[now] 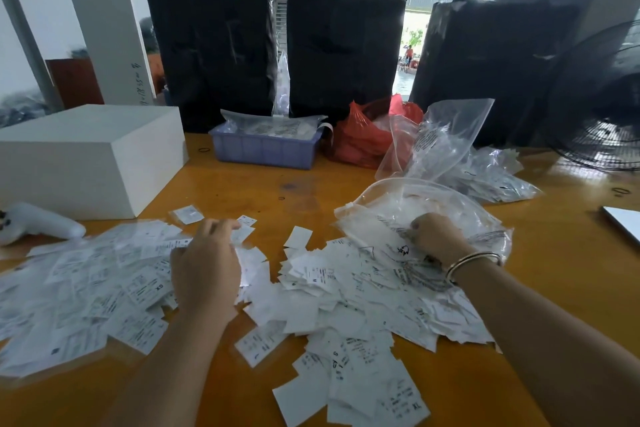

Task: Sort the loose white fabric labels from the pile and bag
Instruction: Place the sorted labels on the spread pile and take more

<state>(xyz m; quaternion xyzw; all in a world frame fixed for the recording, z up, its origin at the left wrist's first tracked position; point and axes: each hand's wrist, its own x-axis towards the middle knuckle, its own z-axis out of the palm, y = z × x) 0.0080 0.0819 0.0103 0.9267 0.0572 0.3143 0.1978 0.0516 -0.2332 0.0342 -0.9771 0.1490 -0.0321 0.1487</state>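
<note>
Labels: the loose white fabric labels [346, 291] lie in a wide heap across the near half of the yellow table [242, 184], thick in the middle and right, thinning to scattered singles toward the near edge; sizes XS, S and XL can be read on a few
Bagged labels: on the left a flatter spread of labels in clear sleeves [86, 288] touches the loose heap, with no clean gap between them
Clear zip bag: the clear zip bag [433, 208] lies at the far right end of the heap, its mouth toward the labels
Left hand: the left hand [207, 270] rests knuckles-up over the seam between the two spreads, fingers curled down; it seems to pinch a label at its fingertips, but the hand hides the contact
Right hand: the right hand [434, 236] sits on the zip bag at the heap's far edge, fingers bent into the plastic; whether it grips the bag or a label under it I cannot tell
Labels versus grip: most of the heap lies between and nearer than both hands, none of it clearly lifted
Risk, mixing: a sweep of the left hand could likely drag sleeved labels into the loose ones
Risk, spill: labels near the table's near edge could slide off if the heap is pushed
Risk, sizes: overlapping labels may come up two at a time, so sizes could get mixed
Around: a blue tray [265, 149], a red bag [363, 139] and a white box [86, 156] stand farther back
</note>
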